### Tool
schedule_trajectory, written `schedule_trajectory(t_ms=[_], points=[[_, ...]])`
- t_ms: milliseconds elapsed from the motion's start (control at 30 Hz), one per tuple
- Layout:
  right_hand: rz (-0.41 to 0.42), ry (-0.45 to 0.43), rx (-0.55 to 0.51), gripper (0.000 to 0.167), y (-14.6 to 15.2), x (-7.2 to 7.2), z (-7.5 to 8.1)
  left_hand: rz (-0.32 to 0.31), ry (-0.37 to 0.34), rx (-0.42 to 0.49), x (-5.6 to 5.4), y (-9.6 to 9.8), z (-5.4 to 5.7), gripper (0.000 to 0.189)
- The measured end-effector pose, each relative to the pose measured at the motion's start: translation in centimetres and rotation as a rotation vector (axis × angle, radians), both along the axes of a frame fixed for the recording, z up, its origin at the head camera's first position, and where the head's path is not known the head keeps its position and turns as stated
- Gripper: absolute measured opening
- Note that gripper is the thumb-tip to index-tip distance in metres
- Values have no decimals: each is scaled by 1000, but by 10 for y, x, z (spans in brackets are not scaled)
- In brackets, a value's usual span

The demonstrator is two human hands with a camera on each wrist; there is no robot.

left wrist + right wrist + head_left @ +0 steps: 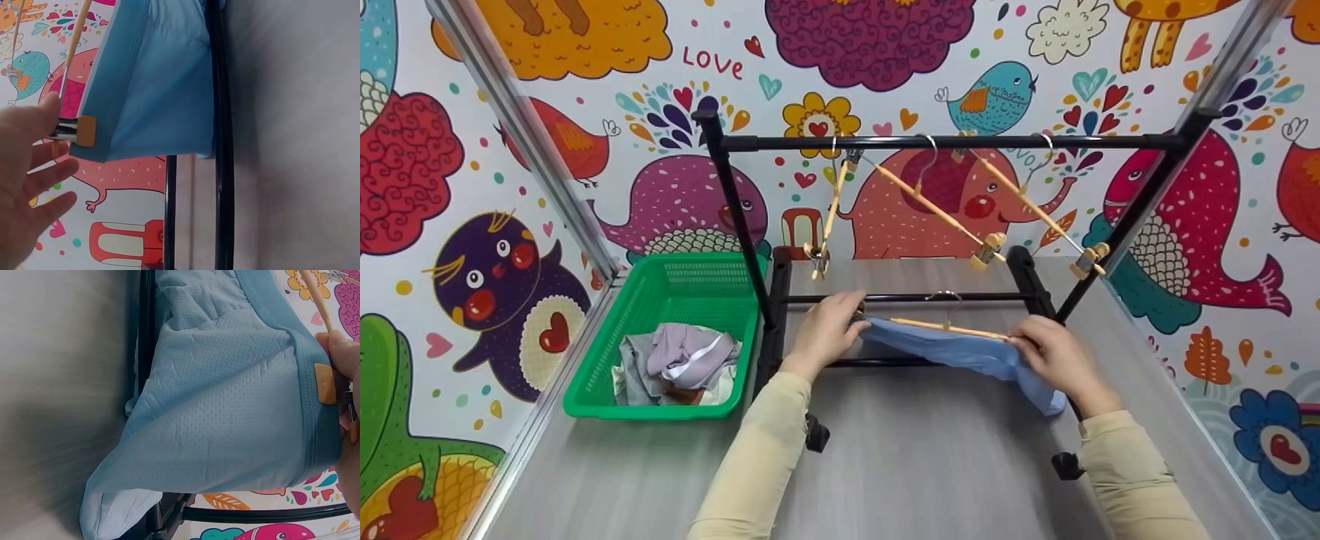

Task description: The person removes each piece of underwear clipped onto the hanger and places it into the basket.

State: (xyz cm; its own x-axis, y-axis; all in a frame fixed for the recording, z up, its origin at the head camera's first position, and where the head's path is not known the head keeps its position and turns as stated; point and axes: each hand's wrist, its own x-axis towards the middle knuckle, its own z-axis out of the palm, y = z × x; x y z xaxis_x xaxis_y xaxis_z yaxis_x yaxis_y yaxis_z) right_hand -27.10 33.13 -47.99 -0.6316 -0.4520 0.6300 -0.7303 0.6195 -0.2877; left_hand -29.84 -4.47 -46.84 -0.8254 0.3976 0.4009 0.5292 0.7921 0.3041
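A wooden clip hanger with a metal hook is held level, low in front of the rack. From its clips hangs a blue garment with a wide waistband and perforated fabric, perhaps underpants. My left hand pinches the hanger's left end by the clip, thumb and forefinger on it and the other fingers spread. At the opposite end, my right hand grips the hanger beside the other clip, which bites the waistband. The garment's lower part hangs by the rack's lower bars.
The black rack carries three clip hangers on its top bar. To the left, a green basket holds crumpled clothes in purple, grey and white. Patterned walls and metal posts enclose the grey table.
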Motion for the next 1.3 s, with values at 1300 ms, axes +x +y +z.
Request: schedule_trajectory(t_ms=[1300], points=[[86, 61, -10, 20, -39, -14, 33, -68, 303, 89, 48, -47, 56, 23]])
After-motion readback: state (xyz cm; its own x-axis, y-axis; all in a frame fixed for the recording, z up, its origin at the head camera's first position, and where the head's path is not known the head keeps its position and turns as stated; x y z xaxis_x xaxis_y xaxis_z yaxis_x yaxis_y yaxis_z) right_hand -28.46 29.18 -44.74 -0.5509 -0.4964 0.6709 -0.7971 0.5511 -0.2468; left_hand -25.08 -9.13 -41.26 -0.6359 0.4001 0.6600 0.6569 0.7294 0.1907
